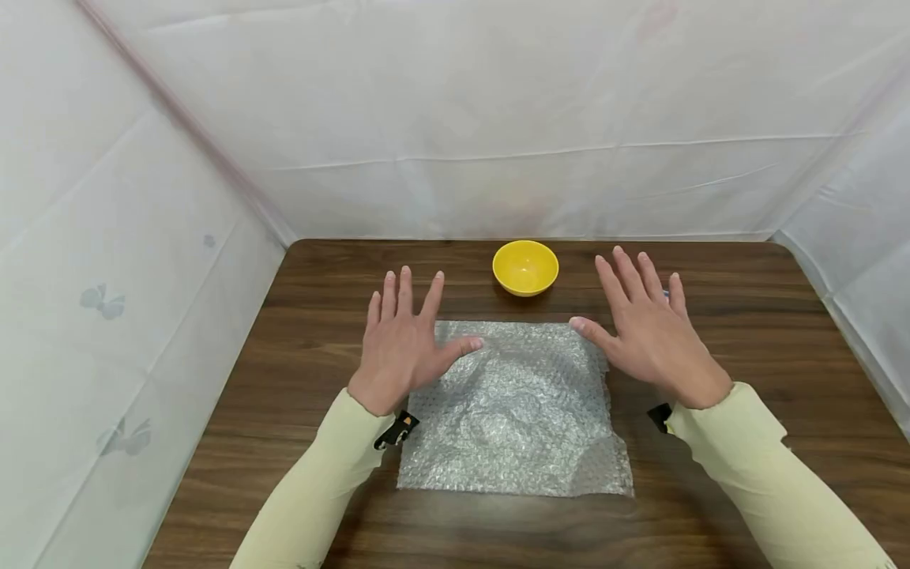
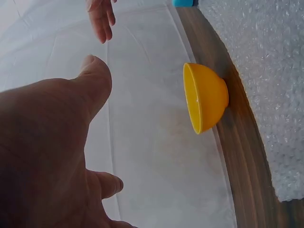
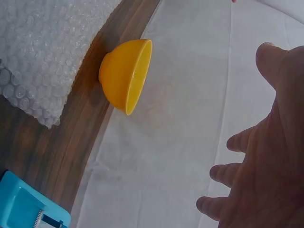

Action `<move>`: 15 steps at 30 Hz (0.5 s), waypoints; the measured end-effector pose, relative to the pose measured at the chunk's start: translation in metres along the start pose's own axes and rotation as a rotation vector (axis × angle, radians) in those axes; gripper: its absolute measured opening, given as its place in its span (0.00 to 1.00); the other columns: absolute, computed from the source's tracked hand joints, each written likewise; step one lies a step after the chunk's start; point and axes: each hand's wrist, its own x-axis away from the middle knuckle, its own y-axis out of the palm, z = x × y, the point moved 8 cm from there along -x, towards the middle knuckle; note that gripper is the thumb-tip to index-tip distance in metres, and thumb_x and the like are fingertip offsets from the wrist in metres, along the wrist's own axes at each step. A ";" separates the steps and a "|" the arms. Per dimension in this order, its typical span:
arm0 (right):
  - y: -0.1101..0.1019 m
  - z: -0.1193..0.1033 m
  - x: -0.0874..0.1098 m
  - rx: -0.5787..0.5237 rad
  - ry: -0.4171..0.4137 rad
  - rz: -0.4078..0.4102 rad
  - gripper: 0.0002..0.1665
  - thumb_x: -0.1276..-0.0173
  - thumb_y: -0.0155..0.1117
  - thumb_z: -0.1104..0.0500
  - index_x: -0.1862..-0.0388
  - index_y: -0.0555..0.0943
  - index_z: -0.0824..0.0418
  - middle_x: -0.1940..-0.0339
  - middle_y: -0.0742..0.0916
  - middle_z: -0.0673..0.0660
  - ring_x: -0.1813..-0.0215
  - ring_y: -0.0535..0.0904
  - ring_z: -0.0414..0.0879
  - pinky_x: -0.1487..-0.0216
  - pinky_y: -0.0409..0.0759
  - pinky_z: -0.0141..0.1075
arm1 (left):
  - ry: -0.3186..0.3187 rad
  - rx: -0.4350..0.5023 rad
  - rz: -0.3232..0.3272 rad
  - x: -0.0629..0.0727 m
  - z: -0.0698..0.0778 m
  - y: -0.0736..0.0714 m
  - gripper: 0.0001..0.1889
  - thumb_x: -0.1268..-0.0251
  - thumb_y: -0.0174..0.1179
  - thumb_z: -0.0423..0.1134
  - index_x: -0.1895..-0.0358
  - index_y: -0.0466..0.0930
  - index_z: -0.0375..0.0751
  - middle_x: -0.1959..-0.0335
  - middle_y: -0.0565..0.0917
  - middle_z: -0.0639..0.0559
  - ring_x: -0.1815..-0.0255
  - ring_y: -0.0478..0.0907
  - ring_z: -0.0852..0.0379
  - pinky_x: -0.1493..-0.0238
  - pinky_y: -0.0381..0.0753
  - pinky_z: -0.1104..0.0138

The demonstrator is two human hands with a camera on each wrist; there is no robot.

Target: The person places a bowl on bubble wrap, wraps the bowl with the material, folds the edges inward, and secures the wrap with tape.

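Observation:
A sheet of bubble wrap (image 1: pixel 512 419) lies on the brown wooden table. Just beyond its far edge stands a yellow bowl (image 1: pixel 525 269), upright, its inside bare. My left hand (image 1: pixel 401 344) is held over the wrap's left edge, palm down, fingers spread and holding nothing. Over the right side, my right hand (image 1: pixel 643 328) is likewise spread, its thumb above the wrap's far right corner. The right wrist view has a blue plastic tape dispenser (image 3: pixel 28 204) with a toothed strip; in the head view the right hand hides nearly all of it.
White sheeting (image 1: pixel 455 118) hangs behind the table (image 1: pixel 320 284) and along both sides. Dark straps sit at both wrists, by the pale sleeves (image 1: pixel 306 482).

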 end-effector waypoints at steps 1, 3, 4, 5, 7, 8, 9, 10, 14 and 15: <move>0.001 0.000 0.000 0.001 0.000 0.001 0.56 0.23 0.44 0.25 0.12 0.37 0.51 0.10 0.40 0.57 0.11 0.32 0.66 0.20 0.32 0.75 | 0.000 0.002 0.003 0.001 0.000 0.001 0.57 0.38 0.47 0.83 0.13 0.40 0.58 0.13 0.40 0.33 0.12 0.34 0.33 0.13 0.42 0.40; 0.003 0.001 0.001 -0.001 0.003 -0.004 0.56 0.23 0.44 0.25 0.12 0.37 0.51 0.10 0.40 0.57 0.11 0.31 0.65 0.20 0.32 0.75 | 0.002 0.003 0.005 0.001 0.000 0.003 0.57 0.37 0.47 0.83 0.13 0.41 0.57 0.13 0.40 0.33 0.12 0.35 0.33 0.13 0.43 0.40; 0.005 0.001 0.001 -0.002 0.005 -0.005 0.56 0.23 0.44 0.25 0.12 0.37 0.50 0.10 0.40 0.57 0.11 0.31 0.65 0.20 0.32 0.75 | 0.002 0.005 0.005 0.002 0.000 0.004 0.57 0.37 0.47 0.83 0.13 0.41 0.57 0.13 0.41 0.33 0.12 0.35 0.33 0.13 0.43 0.40; 0.006 0.000 0.001 -0.001 0.004 -0.005 0.56 0.23 0.45 0.25 0.12 0.37 0.51 0.10 0.41 0.58 0.11 0.32 0.66 0.20 0.32 0.75 | 0.002 0.005 0.002 0.003 -0.001 0.006 0.57 0.37 0.47 0.83 0.13 0.41 0.57 0.13 0.40 0.33 0.12 0.35 0.34 0.13 0.43 0.40; 0.009 0.001 0.002 0.002 0.005 -0.008 0.57 0.23 0.45 0.25 0.12 0.37 0.51 0.10 0.41 0.60 0.11 0.32 0.67 0.20 0.32 0.76 | 0.003 0.000 0.003 0.004 0.000 0.009 0.57 0.37 0.47 0.83 0.13 0.41 0.56 0.13 0.41 0.33 0.12 0.35 0.34 0.13 0.44 0.41; 0.010 0.001 0.002 0.005 0.007 -0.012 0.57 0.23 0.46 0.25 0.12 0.37 0.52 0.10 0.41 0.60 0.12 0.33 0.67 0.21 0.32 0.76 | 0.005 -0.005 0.005 0.004 0.000 0.010 0.57 0.37 0.48 0.83 0.13 0.42 0.56 0.13 0.41 0.33 0.12 0.36 0.34 0.13 0.45 0.41; 0.012 0.002 0.003 0.010 0.008 -0.013 0.57 0.23 0.46 0.25 0.12 0.38 0.52 0.10 0.42 0.61 0.12 0.33 0.68 0.21 0.32 0.77 | 0.005 -0.008 0.006 0.005 0.001 0.011 0.57 0.37 0.48 0.83 0.13 0.42 0.56 0.13 0.42 0.33 0.12 0.36 0.34 0.13 0.45 0.41; 0.013 0.002 0.003 0.011 0.009 -0.016 0.57 0.23 0.46 0.25 0.12 0.38 0.53 0.10 0.42 0.61 0.12 0.34 0.69 0.21 0.33 0.77 | 0.008 -0.012 0.012 0.005 0.001 0.012 0.57 0.38 0.49 0.82 0.13 0.43 0.56 0.13 0.42 0.33 0.12 0.37 0.34 0.13 0.46 0.41; 0.018 0.004 0.003 0.012 0.016 -0.029 0.57 0.23 0.46 0.25 0.12 0.38 0.53 0.10 0.41 0.61 0.12 0.33 0.68 0.21 0.33 0.77 | 0.012 -0.026 0.028 0.007 0.002 0.015 0.57 0.38 0.51 0.82 0.14 0.47 0.54 0.14 0.45 0.32 0.12 0.40 0.33 0.14 0.49 0.41; 0.018 0.004 0.003 0.011 0.017 -0.031 0.58 0.23 0.46 0.25 0.12 0.38 0.53 0.10 0.41 0.61 0.12 0.33 0.68 0.21 0.33 0.77 | 0.012 -0.026 0.030 0.007 0.002 0.016 0.57 0.38 0.52 0.82 0.14 0.47 0.54 0.14 0.45 0.31 0.12 0.40 0.33 0.14 0.49 0.41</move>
